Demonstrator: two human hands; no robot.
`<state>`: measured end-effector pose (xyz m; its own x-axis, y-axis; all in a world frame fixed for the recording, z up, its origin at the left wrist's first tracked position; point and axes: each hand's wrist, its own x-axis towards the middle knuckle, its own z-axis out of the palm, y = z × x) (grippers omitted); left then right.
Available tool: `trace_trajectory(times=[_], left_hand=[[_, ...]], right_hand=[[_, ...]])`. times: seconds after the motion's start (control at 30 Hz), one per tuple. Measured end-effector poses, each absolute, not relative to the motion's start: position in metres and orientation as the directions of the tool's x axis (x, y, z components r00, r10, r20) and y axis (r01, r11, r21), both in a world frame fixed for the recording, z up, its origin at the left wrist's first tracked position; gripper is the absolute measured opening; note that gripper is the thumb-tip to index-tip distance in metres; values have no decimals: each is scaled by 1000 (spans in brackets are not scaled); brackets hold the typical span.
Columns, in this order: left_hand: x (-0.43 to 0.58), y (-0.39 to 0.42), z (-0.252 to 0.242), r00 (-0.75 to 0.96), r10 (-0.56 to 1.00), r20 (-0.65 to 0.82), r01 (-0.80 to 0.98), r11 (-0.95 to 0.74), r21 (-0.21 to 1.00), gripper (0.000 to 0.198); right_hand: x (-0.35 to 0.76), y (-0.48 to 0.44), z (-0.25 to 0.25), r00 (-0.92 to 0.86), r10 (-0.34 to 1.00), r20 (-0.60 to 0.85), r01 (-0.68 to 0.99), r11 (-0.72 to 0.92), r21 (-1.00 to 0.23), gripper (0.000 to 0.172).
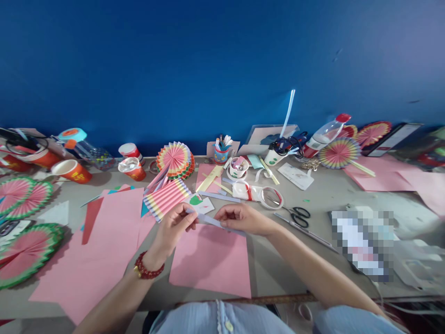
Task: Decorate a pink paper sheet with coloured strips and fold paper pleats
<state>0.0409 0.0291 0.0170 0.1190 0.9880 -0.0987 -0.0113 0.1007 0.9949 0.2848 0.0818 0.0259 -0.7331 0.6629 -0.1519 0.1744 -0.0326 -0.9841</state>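
Observation:
A narrow pale lilac paper strip point(211, 220) is stretched between my two hands. My left hand point(176, 221) pinches its left end between thumb and fingers, while my right hand point(241, 217) grips it farther along, its tail poking out below the palm. Under the strip lies a pink sheet of paper point(212, 264), flat on the table. Just beyond my left hand is a pleated paper point(167, 199) striped pink, yellow and white. Beside it rests a white card with a green patch point(205, 205).
Black-handled scissors point(299, 216), a roll of clear tape point(271, 198) and a long thin ruler-like bar point(306, 233) lie to the right. Paper fans point(174, 160), red paper cups point(132, 169) and a pen holder point(221, 154) stand at the back. Large pink sheets point(104, 260) cover the left.

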Motion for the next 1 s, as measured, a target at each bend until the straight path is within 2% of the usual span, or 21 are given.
trace_trajectory(times=[0.07, 0.2, 0.33, 0.43, 0.57, 0.7, 0.8, 0.87, 0.93, 1.0], left_hand=[[37, 26, 17, 118, 990, -76, 64, 69, 996, 22], [32, 18, 15, 92, 995, -36, 211, 16, 977, 25], [27, 12, 10, 101, 994, -49, 235, 24, 972, 25], [24, 8, 10, 88, 994, -60, 235, 38, 971, 25], [19, 2, 11, 83, 994, -74, 225, 53, 973, 24], [14, -3, 5, 46, 994, -98, 58, 96, 994, 21], [14, -4, -1, 4, 992, -128, -131, 128, 983, 19], [16, -4, -2, 12, 991, -130, -230, 129, 965, 17], [16, -4, -1, 34, 994, -102, -272, 108, 956, 17], [15, -4, 0, 67, 997, -48, -260, 64, 964, 21]], right_hand=[[285, 78, 23, -706, 693, -148, 219, 15, -976, 22], [287, 70, 19, -642, 762, -86, 267, 116, -957, 29], [288, 65, 20, -601, 797, -65, 322, 167, -932, 28], [287, 62, 19, -592, 805, -32, 346, 218, -913, 20], [285, 58, 16, -562, 821, -105, 315, 95, -944, 9], [282, 50, 16, -501, 856, -127, 268, 13, -963, 11], [280, 44, 16, -475, 880, -6, 196, 99, -976, 13], [281, 42, 16, -469, 869, 155, 169, 261, -950, 15], [284, 39, 16, -480, 821, 310, 201, 447, -871, 20], [287, 37, 15, -505, 767, 397, 259, 573, -778, 25]])
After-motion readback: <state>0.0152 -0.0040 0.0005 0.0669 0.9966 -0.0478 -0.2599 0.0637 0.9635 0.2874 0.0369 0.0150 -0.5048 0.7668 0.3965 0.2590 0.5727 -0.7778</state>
